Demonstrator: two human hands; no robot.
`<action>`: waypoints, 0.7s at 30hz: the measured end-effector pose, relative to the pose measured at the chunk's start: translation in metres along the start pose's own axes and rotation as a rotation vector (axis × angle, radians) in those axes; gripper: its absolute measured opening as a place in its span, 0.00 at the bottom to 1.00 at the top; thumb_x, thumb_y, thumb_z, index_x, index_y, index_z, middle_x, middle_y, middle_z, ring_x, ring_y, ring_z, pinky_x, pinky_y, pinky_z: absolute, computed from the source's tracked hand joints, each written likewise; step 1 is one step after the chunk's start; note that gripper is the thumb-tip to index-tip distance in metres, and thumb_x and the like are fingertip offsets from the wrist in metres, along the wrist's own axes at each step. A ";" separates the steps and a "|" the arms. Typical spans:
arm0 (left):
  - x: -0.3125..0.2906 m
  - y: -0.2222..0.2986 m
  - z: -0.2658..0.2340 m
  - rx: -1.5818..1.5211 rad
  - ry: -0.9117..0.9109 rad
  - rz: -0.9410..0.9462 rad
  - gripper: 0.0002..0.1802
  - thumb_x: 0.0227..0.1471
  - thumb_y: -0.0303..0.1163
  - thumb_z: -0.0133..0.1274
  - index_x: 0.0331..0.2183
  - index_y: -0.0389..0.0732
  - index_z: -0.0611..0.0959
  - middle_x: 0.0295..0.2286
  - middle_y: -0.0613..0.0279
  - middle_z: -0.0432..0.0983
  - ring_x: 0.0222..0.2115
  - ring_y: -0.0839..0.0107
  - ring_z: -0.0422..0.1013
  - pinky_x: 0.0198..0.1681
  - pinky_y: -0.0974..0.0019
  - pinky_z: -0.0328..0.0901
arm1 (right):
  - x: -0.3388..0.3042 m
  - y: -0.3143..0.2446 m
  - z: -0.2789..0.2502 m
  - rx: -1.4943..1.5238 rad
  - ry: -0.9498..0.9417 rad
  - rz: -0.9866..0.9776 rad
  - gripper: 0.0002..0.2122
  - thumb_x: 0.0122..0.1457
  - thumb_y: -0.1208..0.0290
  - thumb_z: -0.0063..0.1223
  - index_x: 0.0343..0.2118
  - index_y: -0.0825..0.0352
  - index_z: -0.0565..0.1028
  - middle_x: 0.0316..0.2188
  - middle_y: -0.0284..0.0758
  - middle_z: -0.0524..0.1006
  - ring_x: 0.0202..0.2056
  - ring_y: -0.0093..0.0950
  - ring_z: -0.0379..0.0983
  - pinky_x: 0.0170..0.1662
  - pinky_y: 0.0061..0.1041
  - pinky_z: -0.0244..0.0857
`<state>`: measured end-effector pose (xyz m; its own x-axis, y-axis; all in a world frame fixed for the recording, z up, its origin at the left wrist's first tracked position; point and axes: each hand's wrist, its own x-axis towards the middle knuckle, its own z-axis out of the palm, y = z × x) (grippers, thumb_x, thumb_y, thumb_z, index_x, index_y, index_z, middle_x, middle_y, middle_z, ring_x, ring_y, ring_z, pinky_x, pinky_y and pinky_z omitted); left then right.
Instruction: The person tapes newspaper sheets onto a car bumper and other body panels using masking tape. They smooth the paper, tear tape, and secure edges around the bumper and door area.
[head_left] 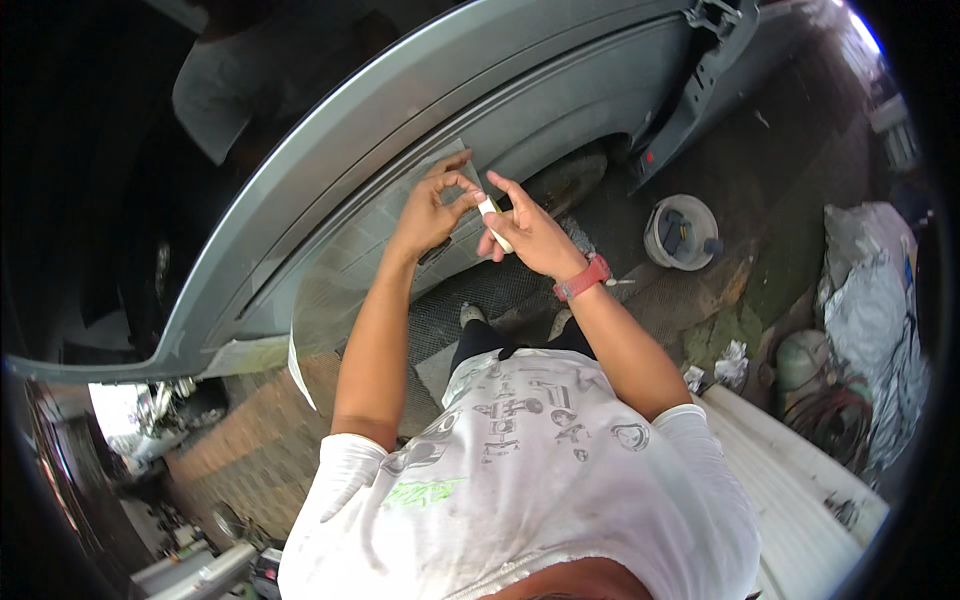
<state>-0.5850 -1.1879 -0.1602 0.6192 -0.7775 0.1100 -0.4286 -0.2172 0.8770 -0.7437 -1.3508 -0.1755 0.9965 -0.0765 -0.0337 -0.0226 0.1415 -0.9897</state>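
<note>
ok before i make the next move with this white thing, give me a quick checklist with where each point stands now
1. Small white item held in right hand: ok, between thumb and fingers.
2. Left hand gripping its upper end: cannot tell, the fingertips are there but the contact is too small to read.
3. Gloves on: not ok, both hands are bare.
4. Wrists free of bands: not ok, a red band is on the right wrist.
5. Bucket upright: ok, with dark pieces inside.
</note>
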 end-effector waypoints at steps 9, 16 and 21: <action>0.003 0.000 0.029 -0.005 0.238 0.024 0.06 0.62 0.29 0.65 0.38 0.38 0.85 0.61 0.48 0.76 0.64 0.54 0.71 0.68 0.54 0.62 | -0.017 0.028 -0.016 -0.934 0.267 -0.293 0.07 0.74 0.68 0.51 0.44 0.65 0.76 0.27 0.44 0.83 0.29 0.48 0.82 0.32 0.47 0.75; 0.005 0.004 0.042 0.012 0.361 -0.001 0.06 0.58 0.26 0.68 0.37 0.36 0.87 0.57 0.50 0.80 0.60 0.55 0.75 0.65 0.54 0.66 | -0.004 0.036 -0.016 -0.181 0.546 -0.104 0.18 0.75 0.57 0.55 0.54 0.68 0.74 0.25 0.32 0.79 0.26 0.22 0.74 0.31 0.26 0.68; 0.000 0.005 0.041 0.102 0.368 0.005 0.08 0.55 0.28 0.70 0.37 0.37 0.89 0.57 0.51 0.81 0.59 0.54 0.76 0.64 0.54 0.68 | 0.038 0.036 -0.026 0.022 0.244 0.289 0.19 0.68 0.52 0.65 0.36 0.67 0.84 0.27 0.26 0.77 0.26 0.16 0.64 0.32 0.23 0.62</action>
<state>-0.6146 -1.2130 -0.1755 0.8035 -0.5192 0.2913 -0.4844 -0.2857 0.8269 -0.7090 -1.3748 -0.2162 0.9005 -0.2631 -0.3463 -0.2961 0.2123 -0.9312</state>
